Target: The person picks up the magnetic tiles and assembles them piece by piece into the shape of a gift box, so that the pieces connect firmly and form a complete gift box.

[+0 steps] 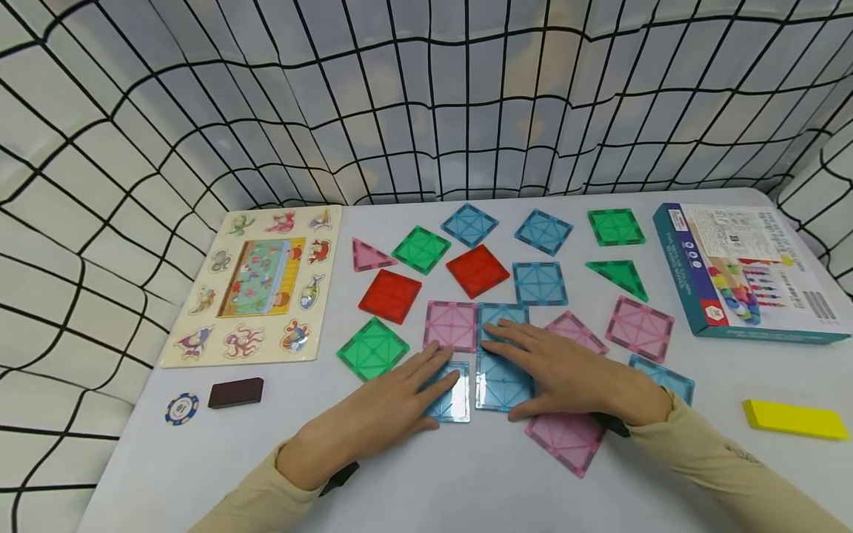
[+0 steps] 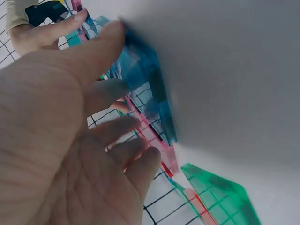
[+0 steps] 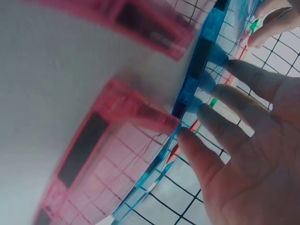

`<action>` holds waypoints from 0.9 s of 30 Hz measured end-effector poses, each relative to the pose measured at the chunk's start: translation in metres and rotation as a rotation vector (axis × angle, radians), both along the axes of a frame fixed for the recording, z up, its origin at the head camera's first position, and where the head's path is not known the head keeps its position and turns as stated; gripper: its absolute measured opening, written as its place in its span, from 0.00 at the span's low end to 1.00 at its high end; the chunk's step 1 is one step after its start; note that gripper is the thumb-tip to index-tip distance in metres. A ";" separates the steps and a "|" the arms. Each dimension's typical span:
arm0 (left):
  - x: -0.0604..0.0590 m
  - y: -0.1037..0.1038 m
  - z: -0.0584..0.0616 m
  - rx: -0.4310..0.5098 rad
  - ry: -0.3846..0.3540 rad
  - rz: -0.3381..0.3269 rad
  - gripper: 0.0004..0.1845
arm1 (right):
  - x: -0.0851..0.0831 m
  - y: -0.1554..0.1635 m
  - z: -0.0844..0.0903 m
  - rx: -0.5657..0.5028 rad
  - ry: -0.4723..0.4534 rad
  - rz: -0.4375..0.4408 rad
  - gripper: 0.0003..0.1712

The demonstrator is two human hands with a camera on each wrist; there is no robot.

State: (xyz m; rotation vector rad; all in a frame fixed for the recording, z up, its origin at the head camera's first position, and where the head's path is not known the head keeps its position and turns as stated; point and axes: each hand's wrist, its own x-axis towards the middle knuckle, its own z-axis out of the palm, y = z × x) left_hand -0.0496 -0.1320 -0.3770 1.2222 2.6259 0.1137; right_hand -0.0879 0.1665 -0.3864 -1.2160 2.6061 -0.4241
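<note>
My left hand (image 1: 393,400) lies with its fingers spread over a clear blue square tile (image 1: 455,400). Close up, the left wrist view shows thumb and fingers around the edge of that tile (image 2: 152,105). My right hand (image 1: 566,366) rests its fairly straight fingers on two blue squares, an upper tile (image 1: 491,312) and a lower tile (image 1: 500,389), which adjoin. Left of the upper one sits a pink square (image 1: 449,322). Another pink square (image 1: 566,444) is partly under the right wrist, and a pink tile (image 1: 573,329) pokes out beyond that hand.
Red (image 1: 389,296), green (image 1: 373,349) and blue (image 1: 540,283) tiles lie scattered behind the hands. At left are an animal puzzle board (image 1: 320,296), a poker chip (image 1: 181,409) and a dark brown block (image 1: 235,393). A box (image 1: 753,266) and a yellow block (image 1: 795,420) lie right.
</note>
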 end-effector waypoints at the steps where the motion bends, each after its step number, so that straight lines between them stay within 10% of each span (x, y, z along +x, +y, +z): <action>1: -0.002 0.002 0.000 -0.005 -0.010 0.009 0.37 | -0.001 0.000 -0.001 -0.005 0.002 0.009 0.57; 27: -0.013 0.013 -0.004 0.056 -0.138 0.062 0.37 | -0.018 0.083 0.023 -0.091 -0.099 -0.126 0.38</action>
